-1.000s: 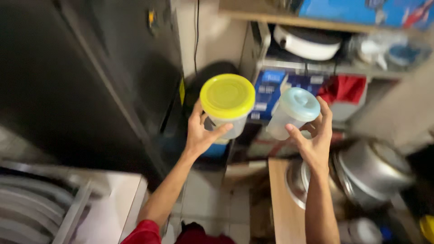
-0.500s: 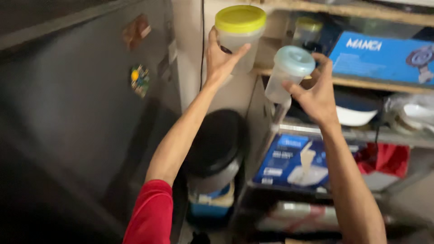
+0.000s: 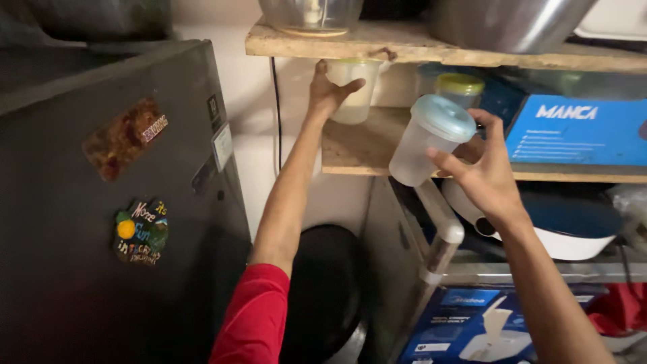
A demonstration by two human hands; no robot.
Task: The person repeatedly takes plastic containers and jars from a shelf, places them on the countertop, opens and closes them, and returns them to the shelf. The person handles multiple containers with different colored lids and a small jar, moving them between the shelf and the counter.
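head view looks up along both arms toward a set of rough wooden shelves (image 3: 357,145) beside a dark fridge (image 3: 101,202). the left hand (image 3: 330,91) is stretched far up and forward, its grip wrapped around a pale translucent tub (image 3: 355,91) that stands upright on the lower shelf, tucked under the upper board (image 3: 404,47) at the shelf's left end; the tub's lid is hidden against that board. the right hand (image 3: 482,172) is lower and closer to the camera, its grip closed from below and behind on a clear tub with a light blue lid (image 3: 431,138). this tub is in the air, just in front of the shelf edge, not resting on it. its long axis is tilted, lid end leaning up and to the right, base down and to the left toward the board's edge. the free stretch of shelf lies just beyond and slightly above its base, between the tub under the left hand and a small yellow-lidded jar (image 3: 459,87) farther back, with a blue box (image 3: 579,131) to the right. the right hand is clearly the nearer one to that gap, while the left hand is at the shelf's far left, well apart from it
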